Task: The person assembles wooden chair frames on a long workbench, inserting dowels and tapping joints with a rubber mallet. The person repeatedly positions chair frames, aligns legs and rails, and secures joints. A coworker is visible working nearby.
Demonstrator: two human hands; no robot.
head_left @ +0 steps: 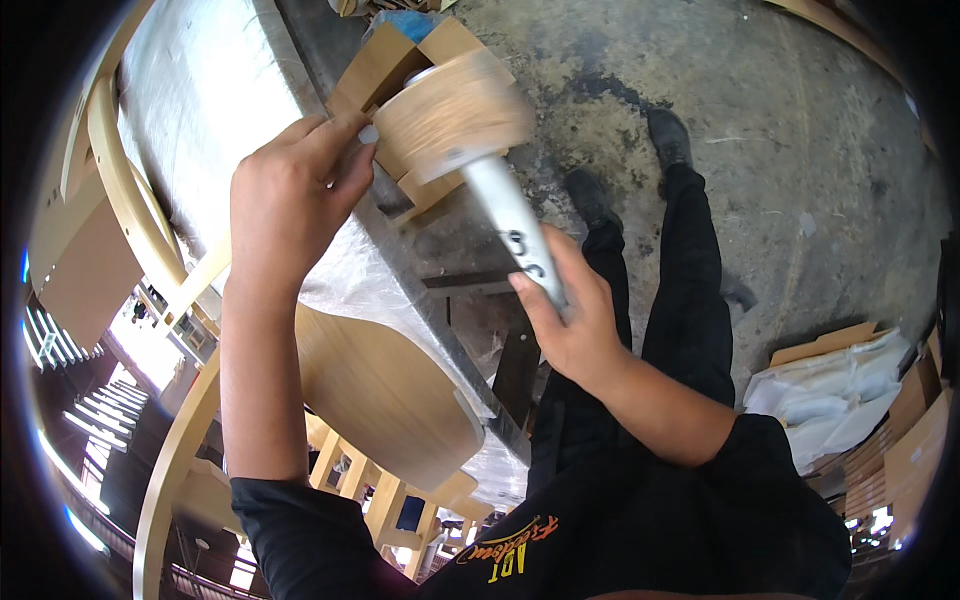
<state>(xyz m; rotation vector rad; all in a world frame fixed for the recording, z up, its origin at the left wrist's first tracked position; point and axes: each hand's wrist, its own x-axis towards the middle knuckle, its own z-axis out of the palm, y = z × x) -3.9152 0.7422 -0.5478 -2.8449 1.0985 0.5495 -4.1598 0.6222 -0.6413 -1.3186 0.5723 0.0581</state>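
Observation:
My right hand (575, 315) grips the pale, tape-like handle of a wooden mallet (455, 105), which is raised and blurred by motion. Its blocky head is close to the fingers of my left hand (295, 195), on their right. Between my left thumb and fingertips is a small whitish piece (369, 133), too small to name. That hand is closed in a pinch, held over the edge of a table covered in clear plastic film (225, 85). Beneath my left forearm, a wooden chair (390, 400) shows a broad, curved panel and pale slats.
An open cardboard box (375, 65) sits beyond the mallet head, partly hidden by it. Curved wooden frame parts (125, 190) stand on the left. Flattened cardboard and white wrapped packs (830, 385) lie at right on the stained concrete floor (800, 180).

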